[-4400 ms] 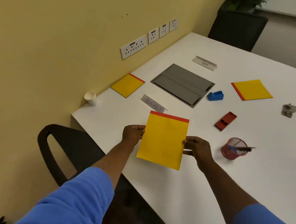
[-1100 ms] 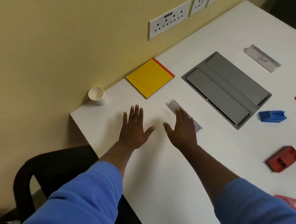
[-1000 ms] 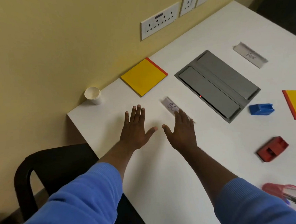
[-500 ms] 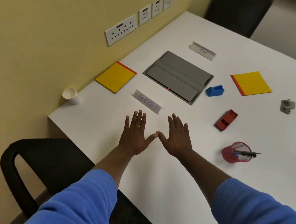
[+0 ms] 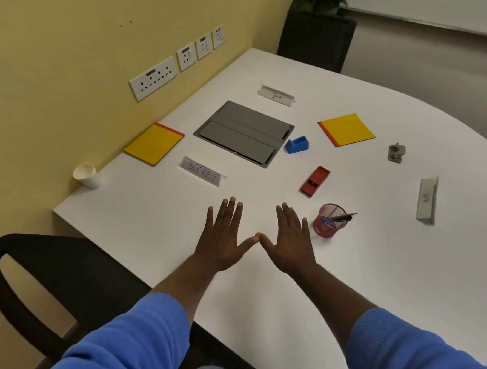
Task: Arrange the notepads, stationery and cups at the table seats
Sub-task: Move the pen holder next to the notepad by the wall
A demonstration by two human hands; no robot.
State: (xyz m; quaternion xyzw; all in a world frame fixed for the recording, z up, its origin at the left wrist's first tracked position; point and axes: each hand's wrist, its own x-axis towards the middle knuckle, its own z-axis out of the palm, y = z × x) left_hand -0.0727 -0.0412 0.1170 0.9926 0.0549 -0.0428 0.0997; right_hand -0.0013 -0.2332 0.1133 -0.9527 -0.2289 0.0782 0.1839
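My left hand (image 5: 224, 237) and my right hand (image 5: 290, 240) are spread flat side by side over the white table (image 5: 356, 277), thumbs touching, holding nothing. One yellow notepad (image 5: 154, 144) with a red edge lies by the wall, and a second yellow notepad (image 5: 346, 129) lies at the far right. A stack of white paper cups (image 5: 86, 176) stands at the table's left corner. A red mesh pen cup (image 5: 327, 220) with pens stands just right of my right hand. A red stapler (image 5: 314, 180), a blue tape dispenser (image 5: 297, 144) and a grey hole punch (image 5: 396, 153) lie further out.
A grey socket hatch (image 5: 245, 134) is set into the table's middle. Name cards stand near it: "SOCKET" (image 5: 203, 172), one at the far side (image 5: 276, 95), one at the right (image 5: 426, 201). A black chair (image 5: 54, 278) is at my left, another chair (image 5: 315, 41) at the far end.
The yellow notepad I held earlier is out of my hands. Both hands have drawn back toward me from the "SOCKET" card, staying flat, and the view has swung right.
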